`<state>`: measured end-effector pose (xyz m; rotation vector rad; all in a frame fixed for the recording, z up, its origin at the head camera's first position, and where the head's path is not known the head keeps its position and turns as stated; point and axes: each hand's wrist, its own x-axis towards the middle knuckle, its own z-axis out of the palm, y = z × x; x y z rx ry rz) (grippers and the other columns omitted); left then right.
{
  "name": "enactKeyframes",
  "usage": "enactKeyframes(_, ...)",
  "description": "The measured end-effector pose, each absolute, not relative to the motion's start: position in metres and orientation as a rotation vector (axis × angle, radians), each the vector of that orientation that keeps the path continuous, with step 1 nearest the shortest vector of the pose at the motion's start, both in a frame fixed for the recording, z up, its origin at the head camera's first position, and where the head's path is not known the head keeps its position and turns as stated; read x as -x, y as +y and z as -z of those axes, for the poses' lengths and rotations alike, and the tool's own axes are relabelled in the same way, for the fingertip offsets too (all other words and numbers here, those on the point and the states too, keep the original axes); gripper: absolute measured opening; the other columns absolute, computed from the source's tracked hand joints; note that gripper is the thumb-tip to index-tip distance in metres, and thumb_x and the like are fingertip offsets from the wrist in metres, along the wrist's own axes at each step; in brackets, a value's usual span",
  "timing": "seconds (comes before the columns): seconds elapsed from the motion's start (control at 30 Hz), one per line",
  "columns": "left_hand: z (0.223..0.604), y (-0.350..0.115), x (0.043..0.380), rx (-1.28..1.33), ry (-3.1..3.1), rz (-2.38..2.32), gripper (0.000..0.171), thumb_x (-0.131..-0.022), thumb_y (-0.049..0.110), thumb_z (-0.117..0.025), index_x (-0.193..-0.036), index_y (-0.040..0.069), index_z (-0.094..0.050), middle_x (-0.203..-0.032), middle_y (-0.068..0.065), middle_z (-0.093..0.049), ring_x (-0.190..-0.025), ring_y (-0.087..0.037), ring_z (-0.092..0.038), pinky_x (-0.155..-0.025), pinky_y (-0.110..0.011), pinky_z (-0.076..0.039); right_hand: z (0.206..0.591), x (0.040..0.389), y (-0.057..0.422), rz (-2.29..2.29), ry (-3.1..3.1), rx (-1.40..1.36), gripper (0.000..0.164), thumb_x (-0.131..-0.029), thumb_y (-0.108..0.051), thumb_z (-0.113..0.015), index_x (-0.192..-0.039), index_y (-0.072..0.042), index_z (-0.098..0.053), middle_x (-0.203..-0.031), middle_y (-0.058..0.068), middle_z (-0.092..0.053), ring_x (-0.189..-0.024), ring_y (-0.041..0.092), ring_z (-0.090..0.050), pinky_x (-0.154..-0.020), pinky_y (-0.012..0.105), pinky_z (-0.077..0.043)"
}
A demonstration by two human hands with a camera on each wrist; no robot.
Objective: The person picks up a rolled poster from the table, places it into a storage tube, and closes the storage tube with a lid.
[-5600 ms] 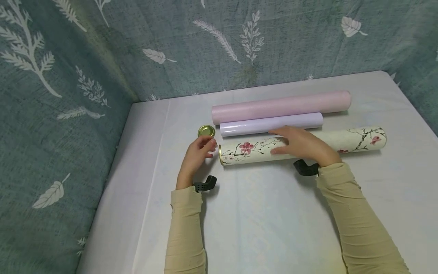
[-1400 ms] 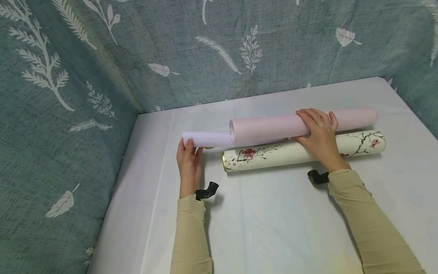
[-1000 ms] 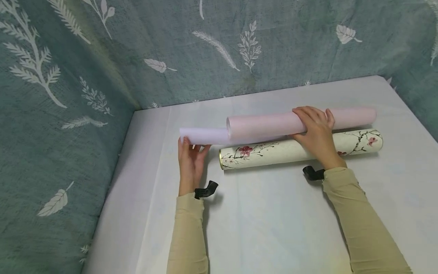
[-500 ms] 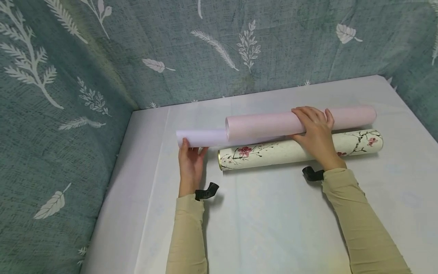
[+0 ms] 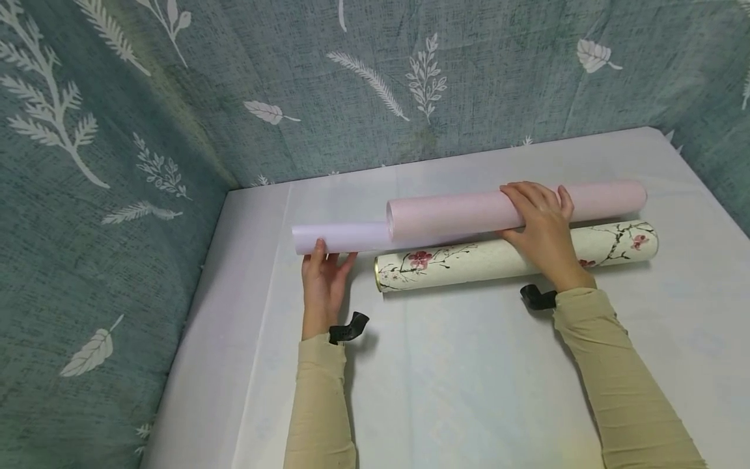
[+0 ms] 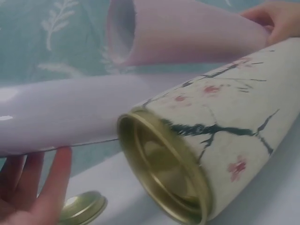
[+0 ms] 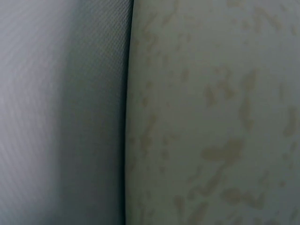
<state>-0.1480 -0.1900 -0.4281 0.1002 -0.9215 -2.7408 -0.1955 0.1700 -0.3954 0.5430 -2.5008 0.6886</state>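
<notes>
My left hand (image 5: 323, 283) grips a glossy lavender paper roll (image 5: 357, 236) near its left end, thumb in front and fingers underneath. My right hand (image 5: 541, 228) holds a thicker pink paper roll (image 5: 451, 215) from above, fingers over its far side. The pink roll overlaps the lavender one in the head view and hides its right part. Just nearer lies a cream tube (image 5: 463, 264) with painted blossom branches, below the right hand. In the left wrist view a gold rim (image 6: 161, 168) rings the tube's end, and the pink roll's end shows hollow.
A small gold lid (image 6: 84, 206) lies on the white-covered table (image 5: 469, 378) near the left hand; the roll and hand hide it in the head view. Green leaf-patterned cloth (image 5: 375, 85) stands behind the table and along its left side.
Both hands, earlier near the lid and over the blossom tube, now hold rolls. The pink roll shifted right and nearer; the lavender roll moved left, still sliding slightly left in the last second.
</notes>
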Motion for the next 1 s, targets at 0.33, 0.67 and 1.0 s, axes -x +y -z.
enactKeyframes(0.33,0.428,-0.209,0.145,-0.024,-0.778,2.847,0.039,-0.089,0.028,-0.056,-0.120,0.012,-0.039,-0.111,-0.008,-0.046,-0.109,-0.027,-0.044,-0.096,-0.050,-0.031,0.396,0.195,0.170,-0.683,-2.493,-0.551,0.074,-0.060,-0.017,-0.083,-0.126,-0.015,-0.050,-0.128,0.003,-0.046,-0.121,0.024,-0.034,-0.103,0.047,-0.001)
enactKeyframes(0.67,0.426,-0.221,0.139,0.080,-0.803,2.815,0.018,-0.089,0.014,-0.054,-0.106,0.010,-0.050,-0.107,-0.007,-0.050,-0.108,-0.027,-0.044,-0.092,-0.060,-0.028,0.395,0.194,0.170,-0.689,-2.483,-0.546,0.073,-0.058,-0.016,-0.084,-0.124,-0.014,-0.051,-0.127,0.004,-0.047,-0.120,0.024,-0.035,-0.102,0.048,-0.003)
enactKeyframes(1.0,0.424,-0.234,0.136,-0.134,-0.826,2.668,0.040,-0.086,0.027,-0.059,-0.117,0.007,-0.043,-0.111,-0.011,-0.048,-0.104,-0.028,-0.048,-0.088,-0.050,-0.040,0.395,0.194,0.170,-0.690,-2.472,-0.553,0.073,-0.059,-0.016,-0.083,-0.124,-0.014,-0.051,-0.127,0.005,-0.047,-0.120,0.024,-0.035,-0.102,0.048,-0.003)
